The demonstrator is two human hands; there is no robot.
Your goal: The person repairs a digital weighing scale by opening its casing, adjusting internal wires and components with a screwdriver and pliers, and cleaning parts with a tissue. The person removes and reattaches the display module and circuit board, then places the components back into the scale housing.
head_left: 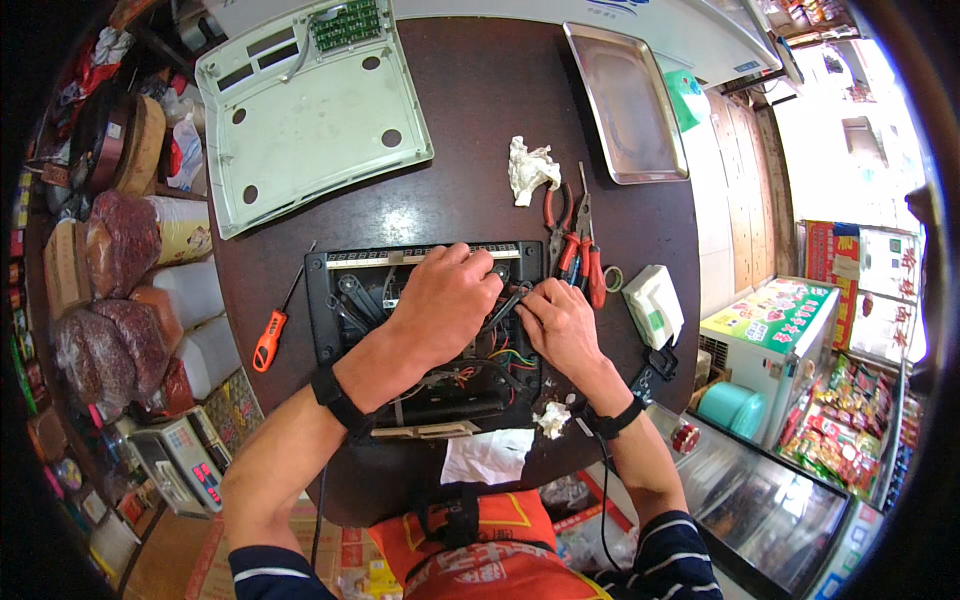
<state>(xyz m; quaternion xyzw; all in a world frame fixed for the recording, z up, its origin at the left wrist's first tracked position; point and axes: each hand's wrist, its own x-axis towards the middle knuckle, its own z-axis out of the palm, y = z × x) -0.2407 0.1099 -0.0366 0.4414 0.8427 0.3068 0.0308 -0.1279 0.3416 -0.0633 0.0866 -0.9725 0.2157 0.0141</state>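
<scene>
The opened black base [322, 330] of a device lies on the dark table before me, with thin coloured wires [512, 356] and dark brackets [350, 300] inside. My left hand [440, 305] reaches over its far right part, fingers curled; what they hold is hidden. At the base's right edge my right hand [562, 322] is closed, thumb and fingers pinching a black cable [512, 298] that runs between the two hands. Just beyond the right hand lie red-handled pliers [588, 245] and cutters. An orange-handled screwdriver [270, 340] rests left of the base.
A pale green housing [310, 130] with a circuit board [347, 27] lies at the far left, a metal tray [632, 110] at the far right. Crumpled tissue [531, 170], a tape roll [614, 279] and a white tissue pack [655, 305] are on the table. A white paper [487, 457] lies at the near edge.
</scene>
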